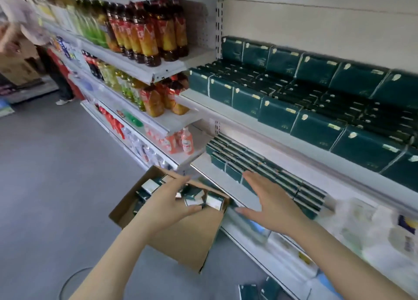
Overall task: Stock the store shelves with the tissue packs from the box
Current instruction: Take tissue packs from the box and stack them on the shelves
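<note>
Left hand (168,201) is over the open cardboard box (181,241), fingers spread and loosely curved, nothing gripped. Can't tell if the blurred fingertips touch the loose tissue packs (213,200) lying jumbled inside. Box sits on the grey floor (56,164), right against the shelving.

Right hand (270,205) is flat and open, fingers straight and splayed, holding nothing, over the front of the lower shelf (239,193). Its fingertips are at the near edge of the shelved packs (282,179), dark green and set in tight rows. Contact unclear.

Upper shelf (271,132) is filled with larger green packs (316,127), several rows deep. More green packs (260,290) are at bottom edge, low down.

Left bay has drink bottles (147,37) and pink bottles (187,141). Another person (61,73) stands further down the aisle, blurred.
</note>
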The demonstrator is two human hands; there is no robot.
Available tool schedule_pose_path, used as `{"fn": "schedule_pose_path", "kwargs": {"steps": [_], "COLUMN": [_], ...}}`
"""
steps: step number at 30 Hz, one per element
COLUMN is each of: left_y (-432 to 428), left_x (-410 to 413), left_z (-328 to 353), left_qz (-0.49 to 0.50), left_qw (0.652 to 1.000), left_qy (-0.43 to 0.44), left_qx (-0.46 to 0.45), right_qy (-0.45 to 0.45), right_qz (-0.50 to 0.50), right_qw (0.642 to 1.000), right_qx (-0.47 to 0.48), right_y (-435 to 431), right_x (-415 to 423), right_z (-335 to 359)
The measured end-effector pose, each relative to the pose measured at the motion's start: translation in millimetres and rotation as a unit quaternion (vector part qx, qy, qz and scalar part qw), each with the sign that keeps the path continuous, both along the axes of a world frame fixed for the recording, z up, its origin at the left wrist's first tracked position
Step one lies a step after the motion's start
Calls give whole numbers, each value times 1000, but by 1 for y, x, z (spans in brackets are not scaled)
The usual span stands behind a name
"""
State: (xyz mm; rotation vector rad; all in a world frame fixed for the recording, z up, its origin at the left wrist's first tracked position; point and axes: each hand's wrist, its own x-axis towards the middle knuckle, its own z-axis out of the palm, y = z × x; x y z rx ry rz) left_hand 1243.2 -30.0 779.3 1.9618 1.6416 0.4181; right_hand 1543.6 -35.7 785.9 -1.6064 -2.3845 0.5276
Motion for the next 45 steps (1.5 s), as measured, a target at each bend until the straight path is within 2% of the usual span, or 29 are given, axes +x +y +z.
{"fn": "schedule_pose_path", "kwargs": {"steps": [4, 8, 12, 20, 29, 33, 38, 41, 45], "left_y": [-51, -96, -121, -100, -27, 1, 38, 73, 130], "left_x": [-75, -137, -168, -169, -143, -130, -106, -93, -92], "left_z": [-29, -50, -57, -75, -100, -123, -185, -233, -292], "left_qz": [68, 104, 101, 126, 164, 183, 173, 154, 198], "left_qw": [996, 989, 986, 980, 965, 957, 940, 923, 911], "left_qy": [-9, 30, 80, 50, 24, 0, -59, -87, -113], "left_qx": [-56, -100, -109, -143, -202, -224, -289, -341, -343], "right_qy": [39, 41, 2, -24, -61, -27, 32, 9, 28], "right_qz": [13, 24, 67, 109, 144, 110, -7, -48, -110], "right_qw": [998, 993, 992, 983, 972, 966, 932, 909, 898], "right_qx": [-51, -106, -106, -148, -173, -234, -362, -415, -425], "right_y": [-24, -46, -51, -20, 76, 114, 153, 181, 216], "right_x": [-65, -120, -155, -182, -181, -175, -170, -174, -182], "right_z": [-34, -65, -74, -86, -114, -136, -195, -242, -301]}}
